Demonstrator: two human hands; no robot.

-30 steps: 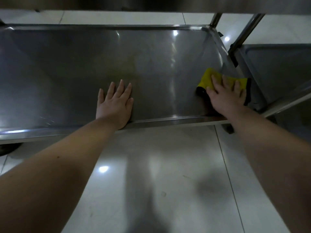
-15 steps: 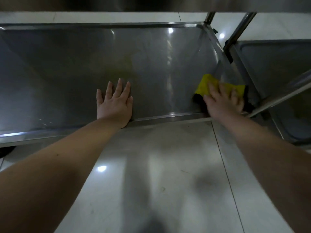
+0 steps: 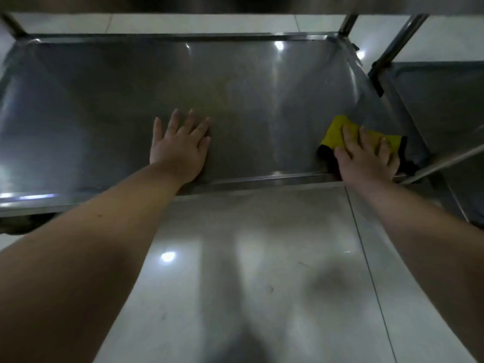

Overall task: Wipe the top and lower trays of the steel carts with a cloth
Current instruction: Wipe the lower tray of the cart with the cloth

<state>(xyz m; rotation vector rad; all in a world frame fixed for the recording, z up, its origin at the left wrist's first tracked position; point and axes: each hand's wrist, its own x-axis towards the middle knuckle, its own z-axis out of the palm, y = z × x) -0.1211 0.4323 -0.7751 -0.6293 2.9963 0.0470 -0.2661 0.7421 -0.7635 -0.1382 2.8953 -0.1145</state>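
Two steel carts are seen from above on a glossy tiled floor (image 3: pixel 262 258). Most of the view is taken by the lower tray (image 3: pixel 104 113) of the nearer cart, and only a corner of the neighbouring cart's tray (image 3: pixel 445 100) is shown at the right. The left hand (image 3: pixel 180 148) is laid flat on the lower tray near its front rim, fingers straight and nothing held, apparently as a brace. The right hand (image 3: pixel 366 158) is pressed with extended fingers on the yellow cloth (image 3: pixel 335 132), which lies in the tray's front right corner, just beside the side wall. Much of the tray to the left and back is judged not yet reached from this corner, so patches could be missed if strokes are kept short. If weight is leaned through the left hand, the cart could be shoved away across the smooth floor. Knuckles could be knocked against the steel bar (image 3: pixel 450 157) close by. The cloth is only pressed, not gripped, and could be left behind on a fast stroke.
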